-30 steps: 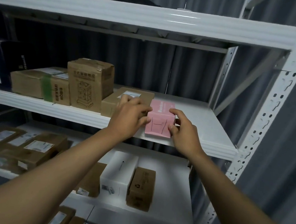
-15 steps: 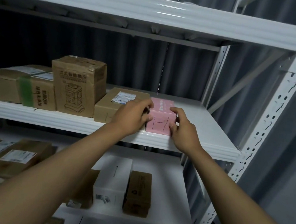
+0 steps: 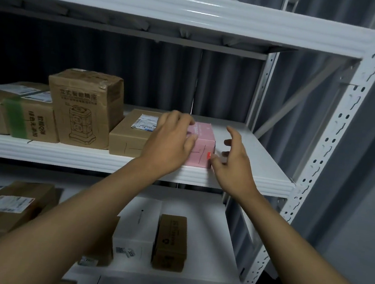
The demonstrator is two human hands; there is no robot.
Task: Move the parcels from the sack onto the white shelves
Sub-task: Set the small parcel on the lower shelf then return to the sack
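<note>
Both hands have let go since half a second ago: the right hand (image 3: 233, 162) has come off the side of the pink parcel (image 3: 202, 148) and now sits just beside it, fingers (image 3: 234, 134) spread and straight, thumb tip near the box's lower right corner, contact there unclear. Left hand (image 3: 170, 144) has loosened too; its fingers are relaxed, slightly apart, draped over the parcel's top left edge, clamped on nothing. Pink parcel sits flat at the front edge of the middle shelf (image 3: 259, 179), between the two hands, its left face hidden by the left hand. Just left of the left fingers, a flat brown box (image 3: 131, 138) with a white label lies apparently against the parcel. Further left stands a tall brown carton (image 3: 85, 110) printed with a socket-tower drawing, then a low box with a green tape band (image 3: 31, 123). Right of the right fingers there is bare shelf up to the perforated white upright (image 3: 334, 143). Below the hands, on the lower shelf (image 3: 211, 278), a white box (image 3: 135, 231) and a small brown box (image 3: 171, 242) stand side by side, with labelled brown parcels (image 3: 8, 206) further left.
</note>
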